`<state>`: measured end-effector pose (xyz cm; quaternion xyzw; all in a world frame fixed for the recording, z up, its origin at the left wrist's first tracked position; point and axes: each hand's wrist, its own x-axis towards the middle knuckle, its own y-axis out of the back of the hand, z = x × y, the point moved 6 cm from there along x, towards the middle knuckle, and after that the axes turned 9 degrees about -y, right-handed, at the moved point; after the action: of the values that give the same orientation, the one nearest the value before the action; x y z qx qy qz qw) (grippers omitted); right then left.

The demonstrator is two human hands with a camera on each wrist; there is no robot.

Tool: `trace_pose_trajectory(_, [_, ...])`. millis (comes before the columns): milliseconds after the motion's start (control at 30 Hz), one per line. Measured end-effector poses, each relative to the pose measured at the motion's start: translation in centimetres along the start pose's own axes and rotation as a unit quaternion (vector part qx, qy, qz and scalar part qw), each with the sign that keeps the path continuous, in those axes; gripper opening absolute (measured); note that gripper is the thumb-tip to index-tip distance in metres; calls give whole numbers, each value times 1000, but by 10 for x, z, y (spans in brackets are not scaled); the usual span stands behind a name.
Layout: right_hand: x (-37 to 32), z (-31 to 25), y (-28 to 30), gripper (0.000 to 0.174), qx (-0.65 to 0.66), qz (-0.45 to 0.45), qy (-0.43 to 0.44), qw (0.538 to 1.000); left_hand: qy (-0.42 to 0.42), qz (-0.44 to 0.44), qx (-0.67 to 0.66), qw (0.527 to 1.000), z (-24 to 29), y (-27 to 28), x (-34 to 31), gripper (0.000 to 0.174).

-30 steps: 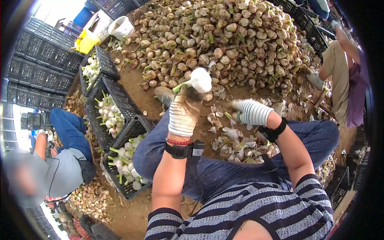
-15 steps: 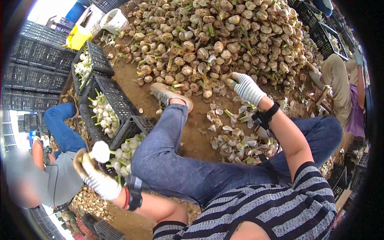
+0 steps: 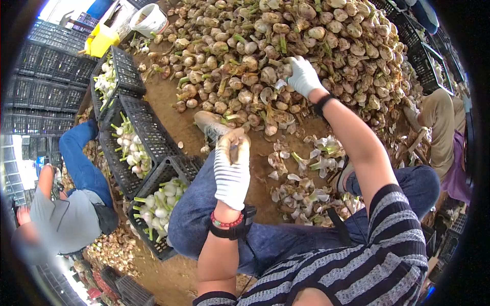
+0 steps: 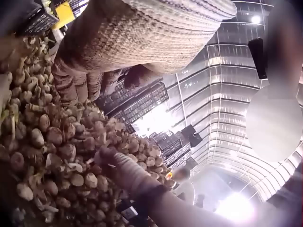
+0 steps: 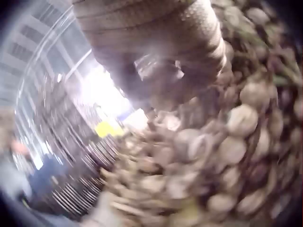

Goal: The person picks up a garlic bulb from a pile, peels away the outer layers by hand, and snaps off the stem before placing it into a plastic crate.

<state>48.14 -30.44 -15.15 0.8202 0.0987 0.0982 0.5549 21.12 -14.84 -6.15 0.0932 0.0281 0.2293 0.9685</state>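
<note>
From my end, the largest thing is the heap of brown-skinned garlic bulbs (image 3: 245, 56), spread over the dirt floor (image 3: 166, 109) across the top of the head view. Stacked black crates (image 3: 46, 76) stand to the left, with a person in a grey shirt (image 3: 71, 219) seated below them. Nearer me, three black plastic crates (image 3: 148, 130) run in a row, holding white garlic bulbs with green stems (image 3: 132, 145); the closest sits beside my wearer's bent left leg (image 3: 196, 204). Loose garlic skins (image 3: 306, 199) litter the floor between the legs. Beyond the crates are a white bucket (image 3: 149, 24) and a yellow bucket (image 3: 102, 42).

My right grip (image 3: 304, 76), in a pale knit glove, reaches onto the heap, fingers down among the bulbs; blur in the right wrist view means I cannot tell whether it pinches one. My left grip (image 3: 232, 166), in a striped glove, is raised in front of that leg, fingers loosely bent, thumb apart from them. A red bead bracelet (image 3: 227, 222) circles the left wrist.
</note>
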Motion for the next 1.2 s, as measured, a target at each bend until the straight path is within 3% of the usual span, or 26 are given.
trace_pose_trajectory(33, [-13, 4, 1, 48, 144, -40, -14, 989, 18, 1, -37, 999, 7, -7, 0, 34])
trace_pose_trajectory(67, [-44, -10, 19, 49, 389, -170, -95, 900, 21, -6, -80, 997, 7, -15, 2, 41])
trace_pose_trajectory(100, [-69, -17, 24, 54, 532, -225, -132, 806, 23, -17, -122, 992, 6, -24, 3, 47])
trace_pose_trajectory(133, [-96, -36, 36, 53, 604, -283, -103, 738, 84, -28, -139, 986, -7, -33, -1, 51])
trace_pose_trajectory(167, [-122, -53, 51, 53, 692, -335, -89, 633, 79, -32, -139, 987, -12, -37, -2, 51])
trace_pose_trajectory(200, [-140, -55, 44, 56, 745, -354, -89, 558, -38, -98, -31, 994, -6, -45, -2, 54])
trace_pose_trajectory(233, [-164, -60, 55, 57, 762, -368, -135, 516, -102, -127, -18, 986, -2, -52, -6, 56])
trace_pose_trajectory(267, [-171, -60, 57, 56, 733, -349, -112, 573, -165, -154, -9, 974, 2, -60, -10, 57])
trace_pose_trajectory(333, [-181, -52, 62, 61, 665, -299, -44, 683, 14, -96, -215, 972, 24, -69, -15, 51])
trace_pose_trajectory(367, [-185, -43, 66, 61, 668, -291, -47, 684, 7, -114, -237, 965, 9, -70, -10, 53])
trace_pose_trajectory(433, [-188, -35, 96, 68, 607, -235, -12, 759, -94, -104, -174, 975, 14, -72, -11, 57])
trace_pose_trajectory(467, [-193, -36, 102, 73, 655, -261, -54, 707, -108, -98, -163, 976, 13, -71, -12, 61])
trace_pose_trajectory(500, [-194, -35, 103, 73, 653, -256, -54, 710, -111, -102, -167, 974, 15, -75, -14, 61])
trace_pose_trajectory(567, [-194, -38, 106, 66, 701, -222, 4, 678, -234, -73, -70, 967, 30, -75, -20, 63])
trace_pose_trajectory(600, [-199, -42, 114, 51, 699, -257, -69, 663, -271, -67, -18, 960, 37, -77, -23, 66])
trace_pose_trajectory(633, [-199, -47, 116, 51, 699, -255, -68, 665, -272, -68, -19, 960, 40, -76, -24, 66])
trace_pose_trajectory(700, [-197, -49, 116, 37, 626, -200, -95, 747, -310, -68, 65, 946, 47, -72, -27, 67])
trace_pose_trajectory(733, [-193, -48, 114, 31, 591, -165, -63, 787, -291, -71, 35, 953, 44, -70, -27, 67])
trace_pose_trajectory(967, [-197, -42, 128, 31, 531, -169, -8, 830, -246, -80, -23, 966, 36, -71, -28, 66])
trace_pose_trajectory(1067, [-201, -47, 144, 32, 504, -203, 34, 839, -301, -80, 83, 947, 44, -71, -31, 65])
trace_pose_trajectory(1100, [-199, -44, 149, 32, 504, -202, 33, 839, -280, -91, 52, 954, 39, -72, -30, 64])
trace_pose_trajectory(1167, [-201, -40, 147, 33, 475, -292, 35, 830, -260, -103, 22, 960, 32, -74, -28, 64])
trace_pose_trajectory(1200, [-201, -40, 158, 34, 420, -244, 81, 870, -226, -113, -39, 967, 29, -76, -26, 64])
